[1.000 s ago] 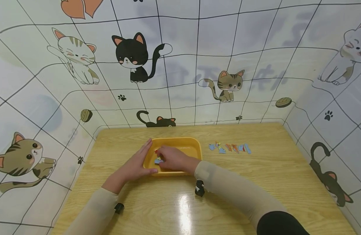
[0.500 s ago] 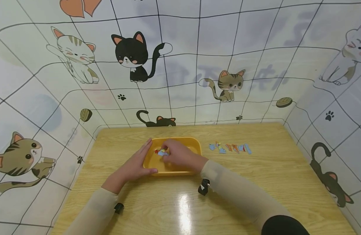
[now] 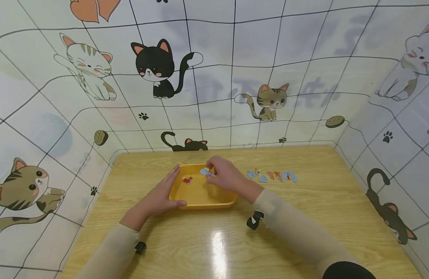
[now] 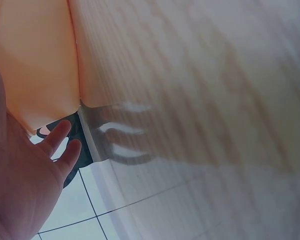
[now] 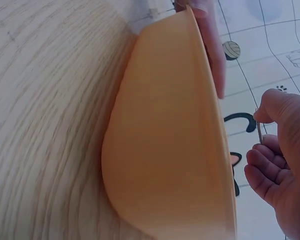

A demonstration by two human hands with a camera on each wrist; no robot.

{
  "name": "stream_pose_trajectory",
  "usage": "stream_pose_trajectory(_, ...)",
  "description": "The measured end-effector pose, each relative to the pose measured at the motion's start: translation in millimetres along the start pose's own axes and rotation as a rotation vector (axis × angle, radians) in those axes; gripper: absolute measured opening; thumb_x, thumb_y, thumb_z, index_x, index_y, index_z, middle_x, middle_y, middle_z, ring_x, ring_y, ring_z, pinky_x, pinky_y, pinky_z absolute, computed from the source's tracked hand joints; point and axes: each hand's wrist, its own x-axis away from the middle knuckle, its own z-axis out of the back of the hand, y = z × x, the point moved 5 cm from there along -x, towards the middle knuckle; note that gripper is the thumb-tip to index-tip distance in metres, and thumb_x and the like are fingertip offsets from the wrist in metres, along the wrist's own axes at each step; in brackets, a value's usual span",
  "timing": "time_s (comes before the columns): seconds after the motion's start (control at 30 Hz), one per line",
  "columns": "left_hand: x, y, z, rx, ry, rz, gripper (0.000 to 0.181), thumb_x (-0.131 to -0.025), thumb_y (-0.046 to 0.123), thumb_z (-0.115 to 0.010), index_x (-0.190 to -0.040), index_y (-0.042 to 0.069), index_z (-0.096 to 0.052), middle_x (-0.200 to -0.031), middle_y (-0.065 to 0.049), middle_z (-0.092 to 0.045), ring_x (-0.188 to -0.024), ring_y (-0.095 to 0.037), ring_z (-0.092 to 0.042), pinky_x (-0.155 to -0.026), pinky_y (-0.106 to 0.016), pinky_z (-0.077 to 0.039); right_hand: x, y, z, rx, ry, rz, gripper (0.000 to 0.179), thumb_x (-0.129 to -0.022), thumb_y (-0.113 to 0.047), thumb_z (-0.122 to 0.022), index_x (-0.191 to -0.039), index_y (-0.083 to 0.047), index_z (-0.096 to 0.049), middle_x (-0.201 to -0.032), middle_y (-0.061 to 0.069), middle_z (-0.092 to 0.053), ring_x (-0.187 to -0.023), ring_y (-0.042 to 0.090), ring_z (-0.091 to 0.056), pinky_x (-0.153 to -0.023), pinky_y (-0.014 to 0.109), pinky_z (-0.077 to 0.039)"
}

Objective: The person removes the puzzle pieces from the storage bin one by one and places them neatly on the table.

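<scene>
In the head view my right hand [image 3: 228, 176] pinches a small blue, printed puzzle piece [image 3: 205, 171] between thumb and fingertips, above the yellow tray [image 3: 197, 195]. From the right wrist, that piece appears edge-on as a thin strip [image 5: 259, 132] between thumb and finger, clear of the rim. A second piece, red and multicoloured [image 3: 187, 180], lies inside the tray on the left. My left hand [image 3: 158, 197] rests on the tray's left end, fingers straight along that side and thumb on the front rim. The left wrist view shows two outstretched fingertips [image 4: 62, 130] beside the tray's wall.
Right of the tray, several irregular blue and orange puzzle pieces [image 3: 272, 175] lie in a loose row on the wooden table [image 3: 305, 217]. Behind the table stands a wall [image 3: 218, 97] covered with cartoon cats and grid lines.
My right hand has lifted the blue puzzle piece from the tray's left part and moved it right and back. The red piece is uncovered. My left hand has stayed on the tray.
</scene>
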Motion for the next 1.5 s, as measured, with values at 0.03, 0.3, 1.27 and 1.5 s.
stream_pose_trajectory(0.03, 0.3, -0.2, 0.1, -0.002, 0.0, 0.003, 0.128, -0.088, 0.052, -0.093, -0.178, 0.007, -0.013, -0.187, -0.003, -0.006, -0.168, -0.037, -0.02, -0.132, -0.06, -0.026, 1.8, 2.2, 2.4, 0.005, 0.006, -0.008, 0.032, -0.098, -0.017, -0.077, -0.126, -0.006, -0.067, -0.117, 0.006, -0.067, -0.088, 0.018, -0.06, -0.077, 0.033, -0.055)
stream_pose_trajectory(0.3, 0.8, -1.7, 0.0, -0.008, -0.003, 0.011, 0.128, -0.088, 0.052, -0.092, -0.178, 0.008, -0.013, -0.187, -0.004, -0.006, -0.168, -0.037, -0.02, -0.131, -0.061, -0.026, 14.6, 19.1, 23.6, 0.016, 0.048, -0.08, 0.032, -0.096, -0.019, -0.078, -0.123, -0.008, -0.065, -0.113, 0.008, -0.067, -0.09, 0.02, -0.06, -0.077, 0.036, -0.056)
stream_pose_trajectory(1.27, 0.4, -1.6, -0.6, 0.0, 0.018, -0.019, 0.13, -0.087, 0.054, -0.092, -0.178, 0.007, -0.013, -0.186, -0.012, -0.011, -0.167, -0.04, -0.023, -0.13, -0.062, -0.028, 78.5, 85.3, 95.4, 0.021, 0.36, -0.275, 0.032, -0.101, -0.017, -0.075, -0.127, -0.004, -0.063, -0.113, 0.012, -0.064, -0.096, 0.029, -0.059, -0.081, 0.046, -0.053)
stream_pose_trajectory(1.5, 0.2, -3.7, -2.0, 0.003, 0.012, -0.006, 0.131, -0.087, 0.056, -0.092, -0.178, 0.009, -0.011, -0.186, -0.01, -0.009, -0.168, -0.039, -0.022, -0.131, -0.062, -0.027, 102.5, 109.9, 111.2, 0.047, 0.392, -0.345, 0.035, -0.102, -0.017, -0.074, -0.13, 0.001, -0.062, -0.116, 0.016, -0.063, -0.097, 0.031, -0.059, -0.075, 0.045, -0.052)
